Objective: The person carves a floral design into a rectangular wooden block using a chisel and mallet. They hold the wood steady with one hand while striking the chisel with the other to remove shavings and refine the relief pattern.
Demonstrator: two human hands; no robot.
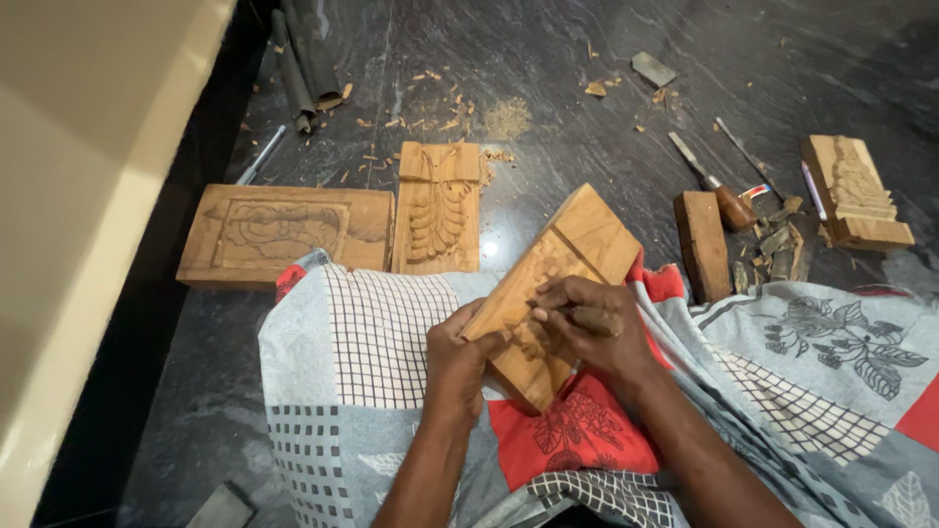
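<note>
A pale, partly carved wooden panel (548, 293) is propped tilted on a lap draped in grey, red and checked patchwork cloth (372, 332). Its lower edge is gripped by the left hand (458, 357); the right hand's (587, 328) fingers are closed around a brown-handled carving tool (592, 318) pressed to the relief. Two finished carved panels (284, 235), chisels (709, 176) and wood chips (440, 103) are scattered across the dark, polished stone floor (587, 127).

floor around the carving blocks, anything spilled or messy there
Yes. Wood chips and a small sawdust pile lie scattered on the dark stone floor above the leaf-carved panel. More offcuts are heaped beside the plain block. Nothing looks broken.
</note>
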